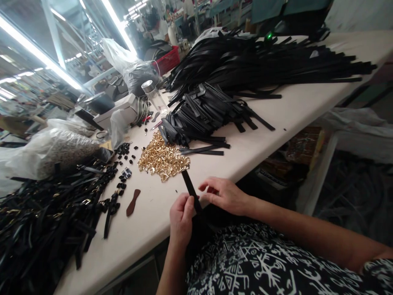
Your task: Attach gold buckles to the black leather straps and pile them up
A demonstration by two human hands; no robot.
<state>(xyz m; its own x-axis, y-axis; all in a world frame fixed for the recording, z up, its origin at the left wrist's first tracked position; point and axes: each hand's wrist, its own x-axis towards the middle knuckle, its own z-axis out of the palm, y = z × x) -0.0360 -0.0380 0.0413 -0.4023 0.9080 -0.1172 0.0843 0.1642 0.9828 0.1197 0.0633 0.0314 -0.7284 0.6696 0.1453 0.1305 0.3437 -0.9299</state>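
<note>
My left hand [181,217] is closed on a black strap [189,184], with the thumb pressed along it. The strap's far end points up towards a heap of small gold buckles [162,155]; whether a buckle sits on that end I cannot tell. Just right of the strap, my right hand [225,196] hovers with bent fingers and a gap between thumb and fingertips, and nothing shows in it. Beyond the buckles lies a pile of short black straps [202,110].
Long black straps [260,61] cover the back of the table [260,143]. Straps with buckles [46,229] are heaped at left, near a brown hourglass-shaped piece [133,203] and small black loops [123,149]. A clear bottle [156,98] stands behind. Right of the table is a bin [325,172].
</note>
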